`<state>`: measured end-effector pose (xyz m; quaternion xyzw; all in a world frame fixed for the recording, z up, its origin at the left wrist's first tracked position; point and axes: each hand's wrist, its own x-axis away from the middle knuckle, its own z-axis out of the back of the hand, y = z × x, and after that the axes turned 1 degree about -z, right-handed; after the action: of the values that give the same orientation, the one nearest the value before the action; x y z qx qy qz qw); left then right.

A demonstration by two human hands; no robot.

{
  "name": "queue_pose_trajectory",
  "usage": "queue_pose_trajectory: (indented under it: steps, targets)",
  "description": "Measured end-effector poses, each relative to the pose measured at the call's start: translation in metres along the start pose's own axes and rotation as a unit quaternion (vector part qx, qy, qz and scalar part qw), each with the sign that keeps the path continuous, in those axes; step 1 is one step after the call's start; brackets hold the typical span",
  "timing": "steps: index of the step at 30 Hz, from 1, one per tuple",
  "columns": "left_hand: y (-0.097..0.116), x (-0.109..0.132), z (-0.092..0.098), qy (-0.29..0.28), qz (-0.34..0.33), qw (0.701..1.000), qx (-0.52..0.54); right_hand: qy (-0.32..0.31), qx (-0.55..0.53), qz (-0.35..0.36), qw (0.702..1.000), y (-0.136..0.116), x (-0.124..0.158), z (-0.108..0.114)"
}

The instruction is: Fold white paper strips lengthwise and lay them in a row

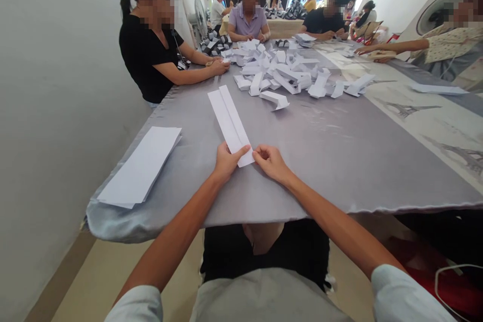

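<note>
A long white folded paper strip (229, 119) with a lengthwise crease slants away from me just above the table. My left hand (227, 161) grips its near end, the thumb lying on top and the fingers underneath. At the near right corner of the same strip, my right hand (270, 162) has its thumb and fingertips pinched on the edge. To the left of my arms lies a stack of flat white paper sheets (141, 165), touched by neither hand.
Beyond my hands is a heap of folded white paper pieces (279, 73) on the grey tablecloth (324, 161). A person in black (151, 55) works at the left edge. Others sit at the far side and right. A wall (56, 110) stands close on the left.
</note>
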<state>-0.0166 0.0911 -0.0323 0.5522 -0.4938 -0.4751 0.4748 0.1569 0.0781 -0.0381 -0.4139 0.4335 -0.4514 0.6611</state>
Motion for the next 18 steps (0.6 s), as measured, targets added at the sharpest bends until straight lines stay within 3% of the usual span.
queue_pose_trajectory:
  steps: [12, 18]
  targets:
    - [-0.0037, 0.0007, 0.0005, -0.047, 0.005, 0.999, 0.009, -0.021, -0.036, 0.003, 0.999, 0.0026, 0.0006, 0.0025]
    - [-0.0025, 0.0028, -0.0008, -0.038, 0.001, 0.999, 0.001, -0.016, -0.057, 0.006, 0.998, 0.0069, -0.0017, -0.0002]
